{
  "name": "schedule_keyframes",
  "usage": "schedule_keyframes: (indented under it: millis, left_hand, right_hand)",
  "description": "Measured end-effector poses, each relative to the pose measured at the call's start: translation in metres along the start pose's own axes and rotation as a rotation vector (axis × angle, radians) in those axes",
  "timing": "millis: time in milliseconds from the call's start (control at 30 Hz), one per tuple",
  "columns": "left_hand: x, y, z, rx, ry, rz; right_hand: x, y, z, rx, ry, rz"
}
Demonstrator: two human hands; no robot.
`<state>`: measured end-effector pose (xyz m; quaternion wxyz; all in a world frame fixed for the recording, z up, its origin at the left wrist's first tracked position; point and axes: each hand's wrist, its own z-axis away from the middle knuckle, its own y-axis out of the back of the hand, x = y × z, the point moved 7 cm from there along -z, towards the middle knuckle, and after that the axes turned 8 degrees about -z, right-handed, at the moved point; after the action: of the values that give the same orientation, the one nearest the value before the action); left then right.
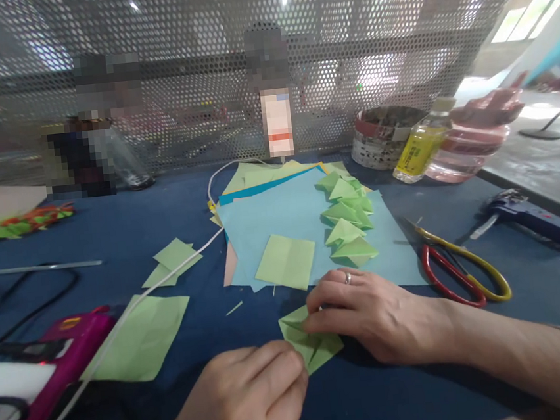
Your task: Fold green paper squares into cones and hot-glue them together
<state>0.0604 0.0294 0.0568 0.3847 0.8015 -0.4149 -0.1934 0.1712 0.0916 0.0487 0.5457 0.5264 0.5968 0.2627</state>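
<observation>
A partly folded piece of green paper [326,349] lies on the dark blue table in front of me. My left hand [250,391] is closed at its left edge, with curled fingers partly hiding the grip. From the right, my right hand [369,313], wearing a ring, has bent fingers pressed together on the paper's upper part. Just beyond, a creased green paper square [288,262] rests on light blue sheets [280,213]. Several folded green paper pieces [348,220] stand in a column on those sheets, past my right hand.
Red-and-yellow-handled scissors [490,282] and a blue tool [538,218] lie to the right. Behind them stand a yellow-labelled bottle [420,147], a pink bottle [471,135] and a round container [377,141]. A white cable [131,307] crosses green paper [147,341] near a magenta device [75,348].
</observation>
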Motion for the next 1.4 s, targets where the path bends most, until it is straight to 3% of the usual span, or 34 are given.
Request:
schedule_keyframes:
  millis: [233, 500, 633, 767, 1100, 1233, 1400]
  left_hand:
    - [-0.001, -0.007, 0.007, 0.071, 0.020, -0.013]
    - [-0.004, 0.005, 0.005, 0.106, 0.052, -0.062]
    - [-0.010, 0.007, 0.004, 0.071, 0.110, -0.075]
    - [-0.010, 0.004, 0.002, 0.066, 0.084, -0.090]
    - [-0.009, 0.004, -0.006, -0.024, 0.088, -0.010]
    - [-0.010, 0.006, -0.003, 0.061, 0.087, -0.005]
    - [-0.011, 0.002, -0.001, 0.049, 0.087, 0.029]
  right_hand:
    - [0.001, -0.006, -0.003, -0.093, -0.047, -0.011]
    - [-0.001, 0.005, -0.002, 0.011, -0.045, -0.073]
    - [-0.009, 0.010, -0.003, 0.066, -0.052, -0.071]
    - [-0.013, 0.010, -0.004, 0.094, -0.087, -0.137]
    - [-0.006, 0.004, -0.001, 0.022, -0.039, -0.146]
    - [-0.005, 0.002, 0.000, 0.002, -0.010, -0.145]
    - [-0.006, 0.005, -0.001, 0.007, 0.010, -0.163]
